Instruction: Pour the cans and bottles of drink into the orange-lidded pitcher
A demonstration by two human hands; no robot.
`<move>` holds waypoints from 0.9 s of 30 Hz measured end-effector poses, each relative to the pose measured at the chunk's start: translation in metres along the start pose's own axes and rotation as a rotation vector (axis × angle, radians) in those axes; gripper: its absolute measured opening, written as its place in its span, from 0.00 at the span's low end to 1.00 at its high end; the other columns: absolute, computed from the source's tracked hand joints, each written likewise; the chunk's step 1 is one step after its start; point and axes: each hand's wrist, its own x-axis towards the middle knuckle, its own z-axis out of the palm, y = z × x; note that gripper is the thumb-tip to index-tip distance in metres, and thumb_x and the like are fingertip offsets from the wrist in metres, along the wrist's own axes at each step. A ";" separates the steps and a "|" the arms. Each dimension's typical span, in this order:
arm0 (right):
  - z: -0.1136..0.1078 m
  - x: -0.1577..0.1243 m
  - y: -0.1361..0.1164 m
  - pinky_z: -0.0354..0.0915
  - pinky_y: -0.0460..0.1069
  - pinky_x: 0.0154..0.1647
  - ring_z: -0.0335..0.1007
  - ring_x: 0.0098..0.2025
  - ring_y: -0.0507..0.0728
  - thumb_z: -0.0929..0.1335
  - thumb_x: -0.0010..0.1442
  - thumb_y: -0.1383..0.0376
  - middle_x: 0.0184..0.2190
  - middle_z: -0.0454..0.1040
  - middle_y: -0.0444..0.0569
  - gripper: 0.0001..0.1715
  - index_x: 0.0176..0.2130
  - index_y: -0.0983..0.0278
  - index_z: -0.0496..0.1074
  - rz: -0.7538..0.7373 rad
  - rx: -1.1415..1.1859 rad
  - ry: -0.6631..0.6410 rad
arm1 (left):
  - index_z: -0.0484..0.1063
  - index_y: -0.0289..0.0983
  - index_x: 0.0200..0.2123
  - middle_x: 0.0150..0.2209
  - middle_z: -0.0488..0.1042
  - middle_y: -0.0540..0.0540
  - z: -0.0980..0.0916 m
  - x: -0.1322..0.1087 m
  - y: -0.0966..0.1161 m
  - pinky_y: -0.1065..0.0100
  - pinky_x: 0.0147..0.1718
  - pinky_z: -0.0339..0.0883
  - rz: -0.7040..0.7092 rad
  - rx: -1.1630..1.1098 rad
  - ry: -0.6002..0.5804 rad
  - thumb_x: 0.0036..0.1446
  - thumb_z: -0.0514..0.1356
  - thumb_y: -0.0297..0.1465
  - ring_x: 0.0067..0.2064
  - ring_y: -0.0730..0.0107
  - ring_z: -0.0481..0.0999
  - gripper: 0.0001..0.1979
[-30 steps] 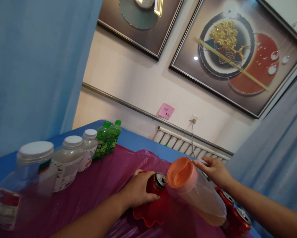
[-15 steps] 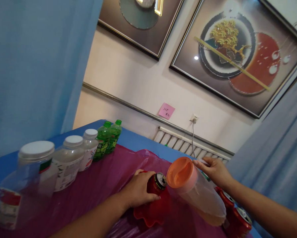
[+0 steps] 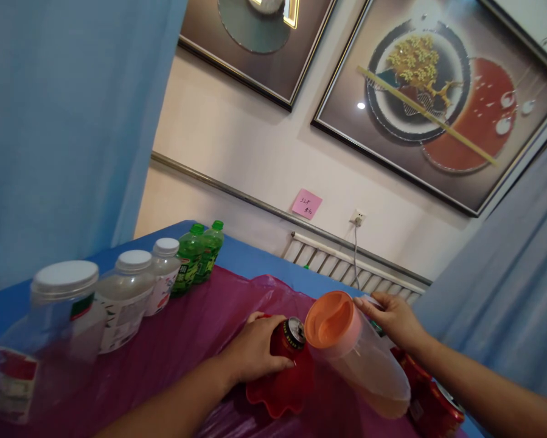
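My left hand [image 3: 254, 350] is wrapped round a red drink can [image 3: 283, 342] with a silver top. The can stands in or over a red wavy-edged dish [image 3: 280, 392]; its base is hidden. In my right hand [image 3: 394, 316] is the handle of a pitcher [image 3: 369, 371] with an orange lid and a translucent body. The pitcher is tilted, its lid end beside the can's top and its base low to the right. Some brownish liquid shows inside, toward the base. Whether lid and can touch, I cannot tell.
Several clear jars with white lids [image 3: 66, 277] line the left side, with two green bottles [image 3: 191, 258] behind. Red cans [image 3: 437, 407] stand at the right, partly behind the pitcher. A purple plastic sheet [image 3: 200, 340] covers part of the blue table [image 3: 255, 267]. A radiator [image 3: 319, 252] is beyond.
The pitcher has shifted slightly left and tipped a little, with its lid closer to the can. My left hand and the can have stayed in place.
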 end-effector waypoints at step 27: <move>0.072 -0.027 0.099 0.55 0.46 0.21 0.53 0.21 0.50 0.69 0.56 0.39 0.19 0.55 0.36 0.30 0.24 0.59 0.58 0.302 0.872 0.555 | 0.68 0.39 0.57 0.55 0.78 0.41 -0.001 0.014 -0.022 0.54 0.58 0.67 -0.046 -0.124 0.143 0.46 0.68 0.38 0.56 0.51 0.76 0.33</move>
